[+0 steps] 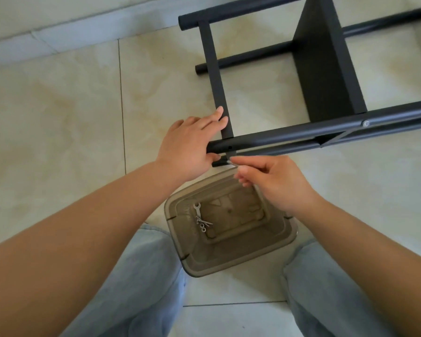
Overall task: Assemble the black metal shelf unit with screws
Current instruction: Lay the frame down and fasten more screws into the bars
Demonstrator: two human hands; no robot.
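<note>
Black steel tubing lies on its side across a pale tiled floor as a person kneeling in light jeans works on the half-built shelf unit, which rests just ahead of their knees. The left hand grips the end of the near tube, thumb under and fingers spread over the flat crossbar, steadying the joint. The right hand pinches a small silver screw between thumb and fingertips, its tip just below an open hole in the tube. To do this well, the crossbar's hole probably needs lining up behind the tube's before the screw goes in square, turned lightly by hand first so the thread does not cross; the left hand should keep the frame from rolling. One bolt head already shows farther along the same tube. A translucent brown plastic tub sits between the knees, holding a small flat spanner, spare screws and washers. Cream marbled tiles with grey grout run to a low pale step or wall base at the top left.
</note>
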